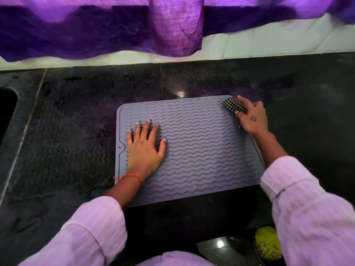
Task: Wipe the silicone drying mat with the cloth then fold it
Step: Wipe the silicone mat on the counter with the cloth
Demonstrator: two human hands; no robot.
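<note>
Silicone drying mat (192, 150) lay flat on the counter (67, 121), pinned by the flat, released left hand (144, 148); the cloth (233, 106), bunched in the right hand's (253, 118) grip at the far right corner, was best drawn along the ridges

No legible text; small mark on right hand (253, 117) unreadable.

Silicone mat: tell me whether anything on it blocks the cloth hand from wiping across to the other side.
Only the left hand, pressed flat on the mat near its left edge. The right hand holds the checked cloth at the far right corner; the ridged surface between shows nothing else.
</note>
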